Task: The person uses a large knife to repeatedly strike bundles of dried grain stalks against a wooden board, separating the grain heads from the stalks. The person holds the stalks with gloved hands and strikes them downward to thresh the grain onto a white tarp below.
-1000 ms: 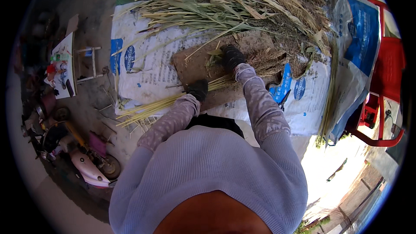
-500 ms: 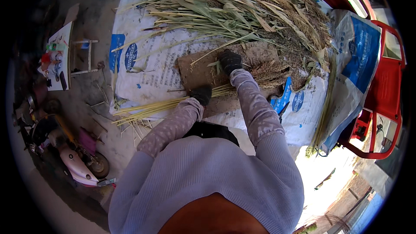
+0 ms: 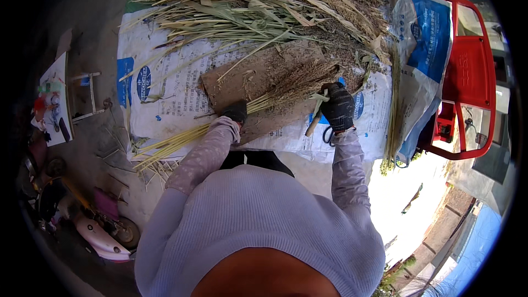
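Observation:
My left hand (image 3: 235, 111), in a dark glove, is closed round a bundle of yellow broomcorn stalks (image 3: 184, 138) at the near edge of a brown board (image 3: 218, 87). The bundle's brown seed heads (image 3: 300, 83) spread to the right across the board. Beyond their tips is my right hand (image 3: 337, 107), also dark-gloved, its fingers curled round a pale green leaf strip (image 3: 319, 99). Below those fingers a tan, handle-like piece (image 3: 312, 125) sticks out; whether the hand holds it I cannot tell. Beside it lie black scissor-like loops (image 3: 328, 136), partly hidden.
A large heap of cut stalks and leaves (image 3: 242, 8) covers the far side of the white printed sheet (image 3: 165, 91). On the right stand a draped white-and-blue sack (image 3: 423, 38) and a red metal frame (image 3: 473, 77). A scooter (image 3: 102, 236) stands on the floor at lower left.
My right hand has moved from the middle of the board to the right, past the seed heads, with a leaf strip in its fingers. My left hand still grips the stalks. The view has shifted rightward.

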`<state>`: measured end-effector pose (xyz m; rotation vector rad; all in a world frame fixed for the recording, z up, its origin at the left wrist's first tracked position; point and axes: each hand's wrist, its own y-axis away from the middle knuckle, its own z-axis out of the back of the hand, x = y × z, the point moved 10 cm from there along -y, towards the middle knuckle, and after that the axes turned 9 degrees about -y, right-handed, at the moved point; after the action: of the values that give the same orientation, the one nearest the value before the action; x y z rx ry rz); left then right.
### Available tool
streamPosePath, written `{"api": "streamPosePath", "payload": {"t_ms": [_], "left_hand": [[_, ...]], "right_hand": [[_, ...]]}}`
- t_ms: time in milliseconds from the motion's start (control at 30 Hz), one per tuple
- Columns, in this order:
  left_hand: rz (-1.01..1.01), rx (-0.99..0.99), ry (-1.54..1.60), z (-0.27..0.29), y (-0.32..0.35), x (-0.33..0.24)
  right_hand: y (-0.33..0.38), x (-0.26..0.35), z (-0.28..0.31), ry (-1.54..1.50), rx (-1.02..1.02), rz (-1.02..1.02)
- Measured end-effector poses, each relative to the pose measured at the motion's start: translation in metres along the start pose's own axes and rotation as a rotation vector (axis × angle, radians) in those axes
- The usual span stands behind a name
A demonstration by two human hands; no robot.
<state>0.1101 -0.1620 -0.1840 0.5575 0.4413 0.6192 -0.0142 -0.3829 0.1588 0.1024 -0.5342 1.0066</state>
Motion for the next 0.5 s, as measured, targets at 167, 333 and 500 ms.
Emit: {"api": "streamPosePath", "payload": {"t_ms": [167, 333, 500], "left_hand": [[-0.135, 0.048, 0.038, -0.005, -0.001, -0.026], [-0.248, -0.079, 0.113, -0.003, 0.002, -0.021], [-0.097, 0.119, 0.235, -0.018, 0.019, -0.033]], "right_hand": [[0.360, -0.138, -0.044, 0.059, 0.969, -0.646], [0.332, -0.171, -0.058, -0.077, 0.498, -0.762], [0.203, -0.237, -0.100, -0.348, -0.128, -0.899]]}}
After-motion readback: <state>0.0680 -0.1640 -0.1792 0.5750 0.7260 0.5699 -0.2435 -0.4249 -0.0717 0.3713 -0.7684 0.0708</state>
